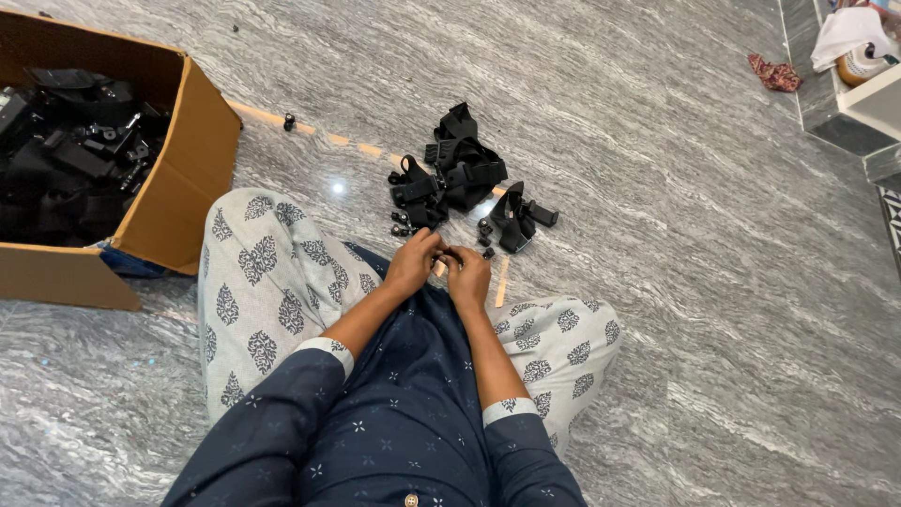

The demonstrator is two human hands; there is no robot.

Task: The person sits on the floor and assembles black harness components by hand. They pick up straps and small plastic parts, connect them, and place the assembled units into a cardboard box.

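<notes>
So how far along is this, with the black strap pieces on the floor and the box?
A small pile of black strap-and-buckle pieces already lies on the grey marble floor ahead of the knees. The left hand and right hand meet over a small part, too hidden to identify. The open brown cardboard box on the left is full of similar black gear, so most looks untouched.

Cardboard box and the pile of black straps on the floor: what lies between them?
In the head view, between the cardboard box and the pile of black straps lies bare grey marble floor with a dashed yellowish line, plus one small black part.
</notes>
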